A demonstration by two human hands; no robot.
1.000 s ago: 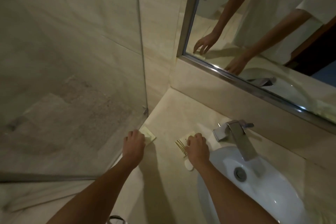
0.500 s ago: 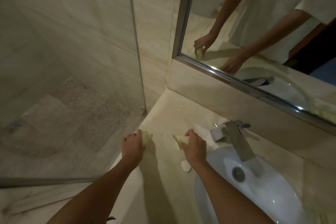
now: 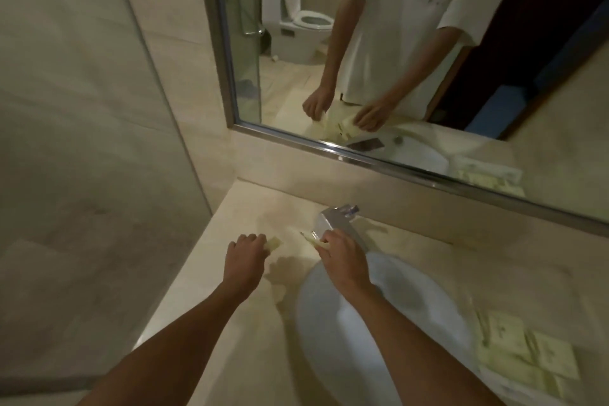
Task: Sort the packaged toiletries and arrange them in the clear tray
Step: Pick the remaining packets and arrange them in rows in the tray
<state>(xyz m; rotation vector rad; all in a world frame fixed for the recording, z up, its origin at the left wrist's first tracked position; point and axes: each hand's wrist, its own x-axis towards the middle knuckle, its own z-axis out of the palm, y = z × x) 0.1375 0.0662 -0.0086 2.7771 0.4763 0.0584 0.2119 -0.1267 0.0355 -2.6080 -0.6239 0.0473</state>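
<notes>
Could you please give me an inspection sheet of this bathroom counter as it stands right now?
Surface: pale stone counter around a white basin.
Job's things: one pale packet gripped by the left hand; another packet gripped by the right hand; a group of packets lies right of the basin. A clear tray cannot be made out.
Clutter: nothing seen.
Grippers: both hands have fingers curled round their packets, raised slightly above the counter.
Cables: nothing seen.
Surroundings: chrome faucet, mirror, glass shower panel.
</notes>
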